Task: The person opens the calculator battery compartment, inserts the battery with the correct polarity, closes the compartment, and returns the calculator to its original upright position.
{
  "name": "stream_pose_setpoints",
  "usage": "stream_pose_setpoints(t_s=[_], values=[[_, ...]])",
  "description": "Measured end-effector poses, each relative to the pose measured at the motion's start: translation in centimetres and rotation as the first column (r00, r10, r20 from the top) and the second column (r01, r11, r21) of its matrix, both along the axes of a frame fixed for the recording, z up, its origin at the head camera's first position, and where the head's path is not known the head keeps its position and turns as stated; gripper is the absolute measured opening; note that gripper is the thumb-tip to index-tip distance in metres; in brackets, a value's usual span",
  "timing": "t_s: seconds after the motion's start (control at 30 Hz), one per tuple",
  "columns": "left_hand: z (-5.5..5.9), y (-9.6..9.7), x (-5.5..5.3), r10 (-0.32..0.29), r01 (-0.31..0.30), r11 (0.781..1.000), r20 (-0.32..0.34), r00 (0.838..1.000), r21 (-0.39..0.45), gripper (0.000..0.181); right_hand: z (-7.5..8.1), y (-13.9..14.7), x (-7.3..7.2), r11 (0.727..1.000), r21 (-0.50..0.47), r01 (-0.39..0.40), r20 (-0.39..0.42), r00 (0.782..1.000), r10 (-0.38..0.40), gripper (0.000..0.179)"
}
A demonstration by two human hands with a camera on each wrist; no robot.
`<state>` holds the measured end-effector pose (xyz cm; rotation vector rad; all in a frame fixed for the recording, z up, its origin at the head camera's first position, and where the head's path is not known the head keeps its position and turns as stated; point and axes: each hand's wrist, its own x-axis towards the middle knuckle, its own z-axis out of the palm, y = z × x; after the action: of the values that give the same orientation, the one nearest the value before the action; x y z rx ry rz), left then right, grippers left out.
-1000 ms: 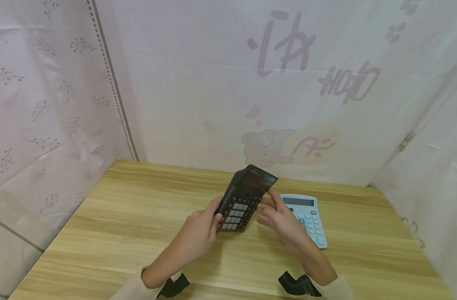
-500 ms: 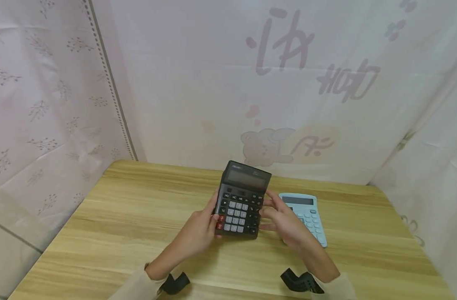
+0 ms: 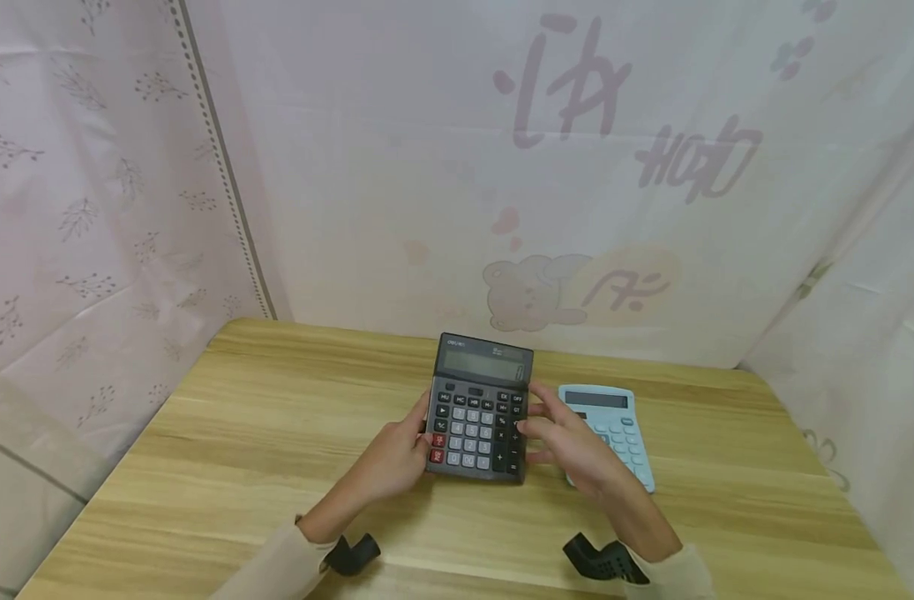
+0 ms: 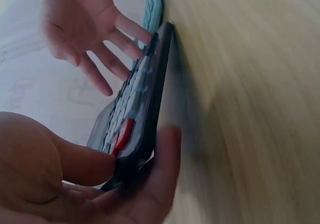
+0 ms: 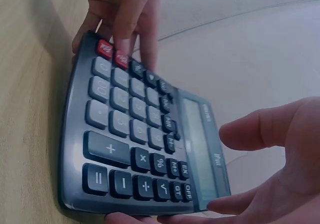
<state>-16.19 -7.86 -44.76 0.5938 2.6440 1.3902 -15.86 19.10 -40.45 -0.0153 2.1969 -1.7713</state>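
Note:
A black desk calculator [image 3: 477, 408] with grey number keys, two red keys and a tilted display is held above the table, keys facing the head camera. My left hand [image 3: 393, 454] grips its lower left edge; in the left wrist view the left thumb [image 4: 87, 165] lies on top near the red keys, with fingers underneath. My right hand [image 3: 572, 446] touches the right edge with extended fingers. Its thumb [image 5: 255, 128] stands apart from the calculator in the right wrist view. A digit, apparently 0, shows on the display.
A light blue calculator [image 3: 627, 442] lies on the wooden table [image 3: 277, 417], partly behind my right hand. Pale printed curtains [image 3: 382, 183] hang behind the table and at both sides. Black curved pieces [image 3: 354, 554] sit at both wrists.
The black calculator has turned from a steep sideways tilt to face the head camera and shifted slightly left. The left hand keeps its grip; the right fingers stay at the right edge.

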Motion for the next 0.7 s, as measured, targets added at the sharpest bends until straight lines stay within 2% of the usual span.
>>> stream_pose_setpoints(t_s=[0.1,0.23,0.43,0.5,0.57,0.6,0.67,0.7], values=[[0.0,0.0,-0.2,0.028,-0.029,0.997,-0.017,0.999,-0.072,0.07,0.1,0.0,0.0,1.0,0.007,-0.008,0.002,1.0,0.008,0.079],[-0.3,0.0,-0.6,0.039,-0.038,0.996,0.012,0.999,-0.085,0.067,0.0,0.0,-0.1,1.0,0.028,-0.014,0.01,1.0,0.014,0.077],[-1.1,-0.2,-1.4,0.007,-0.004,0.998,0.047,0.999,-0.064,0.064,-0.1,0.1,-0.1,0.998,0.058,-0.013,0.03,0.999,0.011,0.076],[-2.1,-0.3,-1.9,-0.011,0.012,0.997,0.027,1.0,-0.071,0.064,-0.1,0.1,-0.2,0.998,0.067,-0.02,0.028,0.999,0.018,0.077],[-2.3,-0.4,-2.2,-0.021,0.023,0.997,0.029,0.999,-0.068,0.064,-0.2,0.3,-0.2,0.997,0.073,-0.032,0.025,0.999,0.03,0.078],[-2.8,-0.4,-2.4,-0.027,0.027,0.996,0.008,1.0,-0.081,0.064,-0.2,0.3,-0.3,0.997,0.073,-0.039,0.023,0.999,0.037,0.078],[-3.2,-0.5,-2.6,-0.032,0.031,0.996,-0.005,0.999,-0.088,0.063,-0.3,0.4,-0.3,0.996,0.072,-0.051,0.019,0.999,0.05,0.078],[-2.9,-0.4,-2.6,-0.029,0.029,0.996,-0.001,1.0,-0.088,0.063,-0.3,0.5,-0.4,0.996,0.073,-0.058,0.019,0.998,0.056,0.078]])
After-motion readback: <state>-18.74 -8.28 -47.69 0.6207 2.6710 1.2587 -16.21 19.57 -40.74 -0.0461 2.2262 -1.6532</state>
